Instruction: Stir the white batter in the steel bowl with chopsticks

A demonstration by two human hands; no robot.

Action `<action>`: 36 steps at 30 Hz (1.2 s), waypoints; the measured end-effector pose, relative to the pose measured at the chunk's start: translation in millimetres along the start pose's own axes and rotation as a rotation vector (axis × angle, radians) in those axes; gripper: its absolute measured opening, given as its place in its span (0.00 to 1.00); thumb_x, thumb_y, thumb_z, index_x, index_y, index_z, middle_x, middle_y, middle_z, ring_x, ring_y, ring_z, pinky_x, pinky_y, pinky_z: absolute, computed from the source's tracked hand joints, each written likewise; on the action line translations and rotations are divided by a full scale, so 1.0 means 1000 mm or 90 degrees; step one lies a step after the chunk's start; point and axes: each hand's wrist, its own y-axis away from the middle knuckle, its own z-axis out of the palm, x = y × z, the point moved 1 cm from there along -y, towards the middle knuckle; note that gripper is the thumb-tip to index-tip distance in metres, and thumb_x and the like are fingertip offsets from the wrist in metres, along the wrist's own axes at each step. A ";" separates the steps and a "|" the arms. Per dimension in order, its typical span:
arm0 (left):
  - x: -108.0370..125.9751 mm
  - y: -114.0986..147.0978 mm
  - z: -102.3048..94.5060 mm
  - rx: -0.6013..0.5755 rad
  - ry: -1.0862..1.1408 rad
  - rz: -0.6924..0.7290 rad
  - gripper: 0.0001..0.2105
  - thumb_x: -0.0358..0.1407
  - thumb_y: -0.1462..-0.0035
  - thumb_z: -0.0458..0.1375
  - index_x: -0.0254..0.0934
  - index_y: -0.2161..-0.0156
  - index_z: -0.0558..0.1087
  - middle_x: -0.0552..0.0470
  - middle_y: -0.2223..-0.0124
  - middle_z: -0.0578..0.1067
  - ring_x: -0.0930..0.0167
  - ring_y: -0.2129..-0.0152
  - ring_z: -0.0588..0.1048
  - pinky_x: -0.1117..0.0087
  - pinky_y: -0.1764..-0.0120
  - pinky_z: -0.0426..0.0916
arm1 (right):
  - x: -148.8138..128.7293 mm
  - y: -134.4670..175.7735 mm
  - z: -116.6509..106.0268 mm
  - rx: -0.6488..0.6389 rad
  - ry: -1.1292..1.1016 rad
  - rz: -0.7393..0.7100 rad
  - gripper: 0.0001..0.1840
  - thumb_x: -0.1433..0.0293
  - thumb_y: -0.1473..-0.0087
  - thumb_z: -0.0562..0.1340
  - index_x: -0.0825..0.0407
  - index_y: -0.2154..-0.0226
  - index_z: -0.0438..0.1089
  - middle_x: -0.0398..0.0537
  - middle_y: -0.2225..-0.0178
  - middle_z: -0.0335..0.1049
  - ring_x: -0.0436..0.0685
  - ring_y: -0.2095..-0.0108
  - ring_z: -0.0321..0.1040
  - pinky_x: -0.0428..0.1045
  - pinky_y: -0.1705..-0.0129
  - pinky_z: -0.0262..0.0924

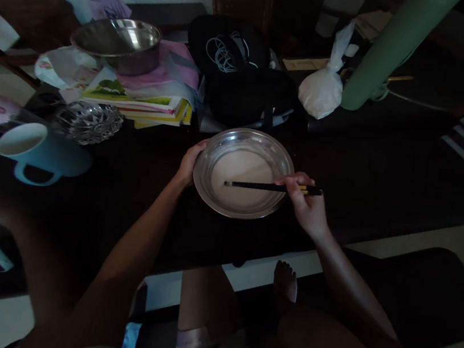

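A shallow metal bowl (pixel 235 211) sits at the front of the dark table, with a pale, whitish mixture (pixel 244 167) covering its bottom. My left hand (pixel 190 162) grips the bowl's left rim, fingers mostly hidden behind it. In my right hand (pixel 306 203), closed at the bowl's right side, is a pair of black chopsticks (pixel 256 185) with yellow bands near the top. Their tips rest in the mixture, left of its middle. Whether the tips touch the bottom I cannot tell.
Behind the bowl lies an open black case (pixel 248 90) with a white cable. A knotted plastic bag of white powder (pixel 321 93) and a green cylinder (pixel 386 57) stand back right. Leftward are a blue mug (pixel 51 154), a glass dish (pixel 88 121) and another metal bowl (pixel 138 60) on books.
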 end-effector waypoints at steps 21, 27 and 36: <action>-0.001 -0.001 0.000 0.006 0.009 -0.006 0.14 0.43 0.48 0.58 0.37 0.60 0.77 0.48 0.56 0.80 0.58 0.48 0.74 0.58 0.45 0.68 | -0.001 0.000 -0.023 0.032 -0.057 0.075 0.20 0.56 0.37 0.56 0.48 0.73 0.74 0.44 0.73 0.75 0.55 0.69 0.72 0.52 0.62 0.64; 0.001 0.001 0.000 0.001 0.005 -0.006 0.14 0.43 0.48 0.57 0.38 0.59 0.76 0.48 0.57 0.80 0.58 0.50 0.75 0.58 0.46 0.69 | 0.007 -0.001 0.006 0.007 0.028 -0.011 0.17 0.57 0.36 0.55 0.45 0.67 0.76 0.45 0.65 0.79 0.57 0.61 0.73 0.57 0.54 0.60; 0.001 0.001 0.002 0.014 0.013 -0.018 0.14 0.42 0.48 0.57 0.38 0.59 0.76 0.48 0.58 0.81 0.58 0.50 0.75 0.58 0.47 0.69 | 0.008 -0.004 -0.024 0.105 0.122 -0.002 0.19 0.57 0.35 0.53 0.46 0.68 0.74 0.46 0.66 0.78 0.60 0.61 0.72 0.59 0.54 0.61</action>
